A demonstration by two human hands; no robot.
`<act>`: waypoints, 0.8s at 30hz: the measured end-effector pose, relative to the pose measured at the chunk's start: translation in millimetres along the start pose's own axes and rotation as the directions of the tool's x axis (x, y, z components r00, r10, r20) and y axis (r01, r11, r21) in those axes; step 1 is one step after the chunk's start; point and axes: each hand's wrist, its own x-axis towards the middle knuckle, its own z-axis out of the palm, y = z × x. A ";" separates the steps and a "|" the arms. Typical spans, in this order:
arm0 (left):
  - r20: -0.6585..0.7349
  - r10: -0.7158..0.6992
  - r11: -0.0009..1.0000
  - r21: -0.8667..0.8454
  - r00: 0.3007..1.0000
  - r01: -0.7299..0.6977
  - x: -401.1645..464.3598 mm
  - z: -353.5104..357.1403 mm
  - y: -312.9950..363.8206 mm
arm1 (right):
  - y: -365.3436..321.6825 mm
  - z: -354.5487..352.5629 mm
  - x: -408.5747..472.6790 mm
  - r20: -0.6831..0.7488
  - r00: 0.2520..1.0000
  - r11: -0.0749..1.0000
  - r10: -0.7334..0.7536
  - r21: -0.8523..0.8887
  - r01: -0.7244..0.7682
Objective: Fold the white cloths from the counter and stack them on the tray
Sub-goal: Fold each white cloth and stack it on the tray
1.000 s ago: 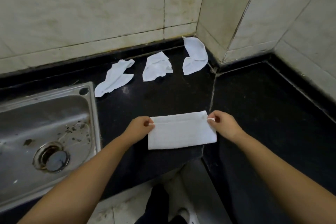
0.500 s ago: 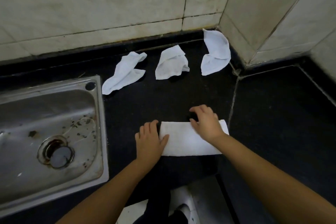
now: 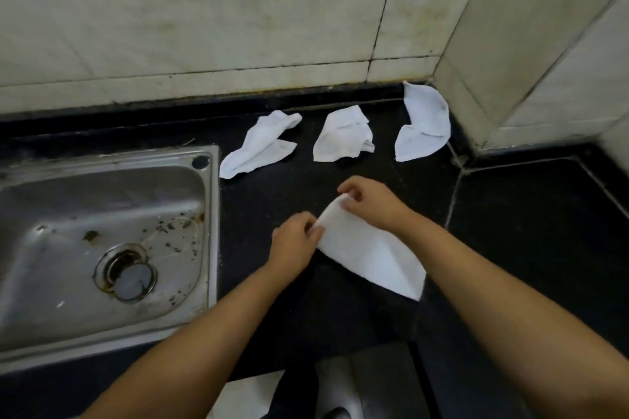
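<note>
Presently, item one: folded white cloth (image 3: 369,248), centre of the frame, lying slantwise over the black counter (image 3: 527,231), its long body running from the upper left end down to a free corner at lower right. The upper left end is raised between both hands.

Item two: left hand (image 3: 295,245), just left of centre. Fingers curled tight, thumb and fingertips pinching the near corner of the cloth's left end; nothing else in its grasp.

Item three: right hand (image 3: 372,201), just above and right of the left one. Fingers bent, thumb and forefinger closed narrowly on the far corner of the same end (the remaining fingers curl loosely over the fabric). The two hands sit close together, apart by only the width of the cloth's end.

Item four: three loose white cloths, unfolded and crumpled, in a row along the back of the counter in the upper middle of the frame: left cloth (image 3: 260,150), middle cloth (image 3: 342,138), right cloth (image 3: 423,126), the last tucked into the corner of the tiled wall (image 3: 204,10).

Item five: steel sink (image 3: 102,231), left side of the frame, speckled with debris, its drain (image 3: 126,274) at lower left.
</note>
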 end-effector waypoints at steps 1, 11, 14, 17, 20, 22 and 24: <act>-0.047 0.038 0.996 -0.079 0.998 -0.042 11.1 -12.6 16.0 | -3.7 -18.4 -2.0 -0.084 0.996 0.999 -0.035 0.003 0.035; -0.253 0.444 0.855 -0.167 0.860 -0.490 -7.0 -61.3 96.3 | -0.5 -77.1 -70.3 -0.371 0.914 0.949 -0.164 0.195 0.250; -0.134 0.421 0.891 -0.122 0.897 -0.437 -35.1 -37.0 59.8 | 33.0 -37.3 -89.6 -0.236 0.965 0.971 -0.117 0.177 0.161; 0.054 0.337 0.939 -0.097 0.940 -0.331 -64.2 -10.9 17.4 | 63.0 9.0 -115.2 -0.071 0.996 0.982 -0.055 0.179 0.067; 0.219 0.225 0.974 -0.080 0.949 -0.213 -84.4 4.5 -13.6 | 78.0 36.7 -129.6 0.089 0.996 0.987 0.014 0.156 -0.028; 0.250 0.178 0.983 -0.091 0.952 -0.160 -84.6 6.2 -19.8 | 79.7 38.7 -125.6 0.119 0.992 0.983 0.032 0.176 -0.053; 0.207 0.159 0.984 -0.118 0.965 -0.137 -69.0 3.8 -16.8 | 76.6 32.9 -110.9 0.084 0.996 0.980 0.041 0.192 -0.056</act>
